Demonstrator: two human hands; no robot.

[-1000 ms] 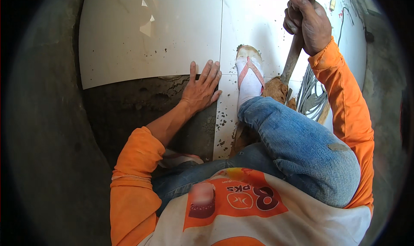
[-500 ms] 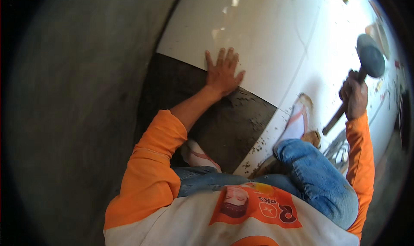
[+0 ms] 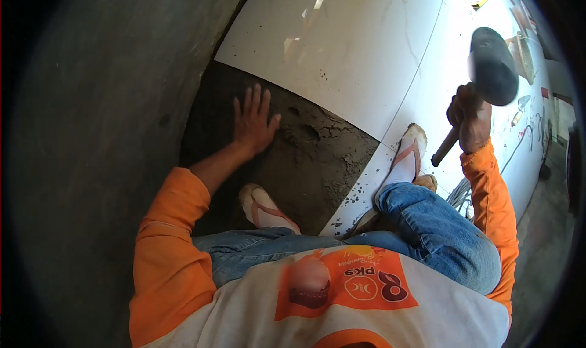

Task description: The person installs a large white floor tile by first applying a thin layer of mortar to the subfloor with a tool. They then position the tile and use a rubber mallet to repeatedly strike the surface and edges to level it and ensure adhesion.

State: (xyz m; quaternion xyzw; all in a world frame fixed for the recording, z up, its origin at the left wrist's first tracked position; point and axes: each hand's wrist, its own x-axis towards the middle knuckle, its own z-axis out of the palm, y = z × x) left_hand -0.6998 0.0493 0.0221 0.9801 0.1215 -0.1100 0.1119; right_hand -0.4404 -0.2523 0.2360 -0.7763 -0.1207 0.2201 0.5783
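Crouching low, the person looks down on a patch of dark wet mortar [image 3: 317, 159] that fills the bare space between a grey wall [image 3: 110, 134] on the left and the white tiles already laid. The large white tile [image 3: 342, 49] borders the mortar along its upper edge, and a 2nd white tile [image 3: 427, 104] lies to the right of it, with a thin joint between the 2. Small dark crumbs of mortar are scattered on the near corner of this right tile. The left hand [image 3: 253, 125] rests flat on the mortar, palm down, with all fingers spread and released, holding nothing; the fingertips point toward the edge of the large tile but stay just short of it. The left forearm, in an orange sleeve, comes up from the lower left. The right hand [image 3: 470, 119] is raised over the right tile, with the fingers clenched firmly around the handle of a black rubber mallet [image 3: 488, 70]; the mallet head is above the hand, in the air, and the handle end points down toward the right foot. The right sandal [image 3: 406, 162] stands on the right tile, the left sandal [image 3: 265, 209] on the mortar near the left arm. A small bucket [image 3: 524, 55] stands farther away on the tiles, and I cannot tell what is in it.
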